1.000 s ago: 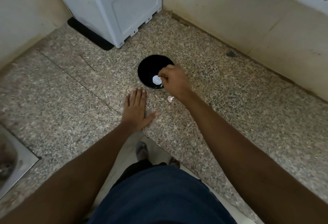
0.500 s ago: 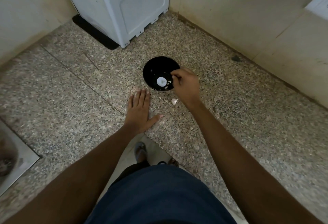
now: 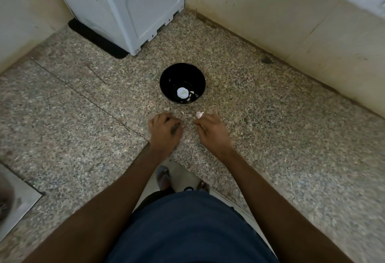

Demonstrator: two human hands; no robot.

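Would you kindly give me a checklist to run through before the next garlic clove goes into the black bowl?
1. The black bowl stands upright on the counter: ok.
2. The garlic clove lies by the fingertips of the right hand: ok.
3. The right hand grips the clove: cannot tell.
4. The left hand holds nothing: cannot tell, fingers curled.
5. Nothing tall stands between clove and bowl: ok.
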